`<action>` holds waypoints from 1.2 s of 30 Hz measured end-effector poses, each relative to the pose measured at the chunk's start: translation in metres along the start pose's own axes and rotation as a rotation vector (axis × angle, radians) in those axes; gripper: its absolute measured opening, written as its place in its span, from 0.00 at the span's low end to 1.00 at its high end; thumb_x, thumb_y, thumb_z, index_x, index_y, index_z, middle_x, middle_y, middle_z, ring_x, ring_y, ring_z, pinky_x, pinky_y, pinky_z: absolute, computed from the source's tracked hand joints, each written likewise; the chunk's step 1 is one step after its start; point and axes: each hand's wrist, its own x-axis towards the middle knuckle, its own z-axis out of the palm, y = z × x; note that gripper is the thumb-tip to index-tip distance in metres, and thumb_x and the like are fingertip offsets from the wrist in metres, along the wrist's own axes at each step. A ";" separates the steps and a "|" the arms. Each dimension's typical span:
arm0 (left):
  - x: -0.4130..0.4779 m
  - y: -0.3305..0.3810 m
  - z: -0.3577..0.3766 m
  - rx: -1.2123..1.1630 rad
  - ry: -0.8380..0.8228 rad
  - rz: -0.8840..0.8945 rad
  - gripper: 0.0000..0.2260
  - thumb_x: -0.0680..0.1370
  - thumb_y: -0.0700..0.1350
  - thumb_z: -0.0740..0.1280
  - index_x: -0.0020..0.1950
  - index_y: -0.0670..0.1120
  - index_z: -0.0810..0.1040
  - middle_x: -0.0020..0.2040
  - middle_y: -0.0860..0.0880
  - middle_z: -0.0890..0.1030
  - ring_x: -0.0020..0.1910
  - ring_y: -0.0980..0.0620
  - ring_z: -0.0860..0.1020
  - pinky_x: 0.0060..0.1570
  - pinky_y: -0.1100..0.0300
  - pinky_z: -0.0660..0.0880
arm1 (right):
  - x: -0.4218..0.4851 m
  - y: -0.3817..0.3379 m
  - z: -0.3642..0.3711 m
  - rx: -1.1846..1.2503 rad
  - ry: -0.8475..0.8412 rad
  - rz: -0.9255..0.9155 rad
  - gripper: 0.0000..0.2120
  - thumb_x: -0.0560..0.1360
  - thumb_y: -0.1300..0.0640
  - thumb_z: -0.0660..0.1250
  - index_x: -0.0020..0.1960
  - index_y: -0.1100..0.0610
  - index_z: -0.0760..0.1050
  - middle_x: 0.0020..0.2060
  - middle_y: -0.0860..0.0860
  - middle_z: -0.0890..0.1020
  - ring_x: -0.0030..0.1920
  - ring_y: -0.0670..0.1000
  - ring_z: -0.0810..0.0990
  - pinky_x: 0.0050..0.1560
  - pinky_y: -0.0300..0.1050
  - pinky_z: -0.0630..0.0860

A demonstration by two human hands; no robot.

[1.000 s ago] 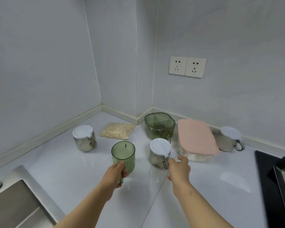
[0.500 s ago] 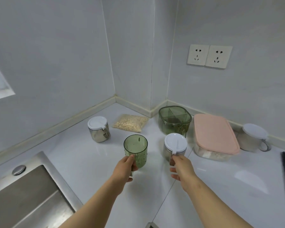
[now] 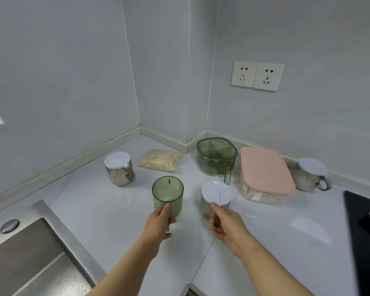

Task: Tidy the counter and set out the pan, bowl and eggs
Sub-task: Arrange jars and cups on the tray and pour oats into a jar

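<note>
- Counter [image 3: 83, 199]: white corner run. All places below reckoned from the green cup [image 3: 167, 194] near its middle.
- Sink [image 3: 30, 259]: steel, left of the cup and nearer.
- Pink-lidded box [image 3: 265, 167]: right of the cup, further back, near the wall.
- Green divided container [image 3: 216, 155]: behind and right of the cup, in the corner. Bag of oats [image 3: 160, 160] straight behind the cup.
- White-lidded jar [image 3: 216, 192]: just right of the cup, not touching. Second jar [image 3: 119, 168] behind-left; third jar [image 3: 310, 174] far right, past the box.
- Left hand [image 3: 158, 223]: fingers curled round the cup's lower wall. Right hand [image 3: 226, 223]: closed on the white-lidded jar's handle, near side.
- Pan, bowl, eggs: none made out. Dark hob [image 3: 361, 221] far right, with a metal edge too cropped to name.
- Step, by judgement: tidying stage, cup and jar taken in hand together. Next: both to a spot by the wall, cup upright, jar lid watched.
- Against a second ago: same two holds; jar now clear of the box it stood close beside.
</note>
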 end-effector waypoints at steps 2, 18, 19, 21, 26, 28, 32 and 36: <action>-0.006 -0.001 0.000 -0.041 -0.018 -0.014 0.13 0.82 0.47 0.56 0.41 0.44 0.72 0.39 0.47 0.75 0.40 0.55 0.72 0.48 0.54 0.74 | -0.004 0.004 -0.001 -0.020 0.025 -0.001 0.13 0.77 0.50 0.64 0.37 0.57 0.71 0.30 0.51 0.73 0.31 0.49 0.71 0.38 0.41 0.72; -0.057 -0.017 0.018 0.069 -0.209 0.048 0.13 0.81 0.45 0.55 0.39 0.44 0.71 0.37 0.48 0.75 0.40 0.51 0.73 0.49 0.51 0.75 | -0.076 0.051 -0.014 0.099 0.166 -0.126 0.12 0.80 0.61 0.57 0.39 0.60 0.74 0.39 0.56 0.81 0.32 0.50 0.74 0.35 0.40 0.70; -0.065 -0.018 0.024 0.080 -0.234 0.044 0.13 0.81 0.44 0.56 0.39 0.44 0.72 0.37 0.48 0.75 0.41 0.51 0.74 0.49 0.51 0.76 | -0.084 0.055 -0.022 0.109 0.198 -0.133 0.13 0.80 0.61 0.57 0.39 0.60 0.73 0.39 0.56 0.82 0.33 0.50 0.74 0.36 0.40 0.70; -0.078 -0.020 0.032 0.110 -0.274 0.050 0.12 0.81 0.44 0.56 0.39 0.44 0.73 0.37 0.48 0.77 0.42 0.51 0.75 0.48 0.50 0.76 | -0.094 0.061 -0.033 0.107 0.251 -0.150 0.13 0.80 0.62 0.56 0.38 0.60 0.73 0.40 0.56 0.81 0.32 0.50 0.74 0.37 0.41 0.71; -0.106 -0.016 0.070 0.204 -0.368 0.112 0.12 0.81 0.45 0.58 0.40 0.45 0.75 0.38 0.48 0.78 0.42 0.52 0.76 0.45 0.53 0.77 | -0.124 0.069 -0.069 0.186 0.382 -0.210 0.14 0.80 0.62 0.57 0.36 0.60 0.73 0.39 0.57 0.81 0.33 0.51 0.74 0.38 0.42 0.72; -0.120 -0.014 0.089 0.212 -0.413 0.128 0.12 0.80 0.45 0.59 0.39 0.46 0.75 0.37 0.48 0.78 0.41 0.52 0.75 0.44 0.53 0.77 | -0.137 0.072 -0.087 0.218 0.428 -0.221 0.14 0.80 0.62 0.57 0.37 0.60 0.73 0.39 0.57 0.81 0.33 0.52 0.75 0.39 0.43 0.72; -0.168 -0.021 0.141 0.225 -0.539 0.140 0.12 0.81 0.45 0.58 0.39 0.45 0.75 0.37 0.47 0.78 0.40 0.52 0.75 0.43 0.54 0.77 | -0.185 0.092 -0.141 0.294 0.552 -0.244 0.13 0.80 0.62 0.57 0.38 0.60 0.72 0.37 0.56 0.81 0.33 0.51 0.75 0.38 0.42 0.71; -0.239 -0.046 0.198 0.286 -0.708 0.139 0.12 0.81 0.45 0.58 0.40 0.44 0.74 0.40 0.45 0.78 0.43 0.50 0.75 0.44 0.53 0.78 | -0.252 0.128 -0.204 0.322 0.695 -0.230 0.12 0.79 0.61 0.56 0.38 0.59 0.72 0.39 0.56 0.82 0.33 0.51 0.75 0.37 0.41 0.71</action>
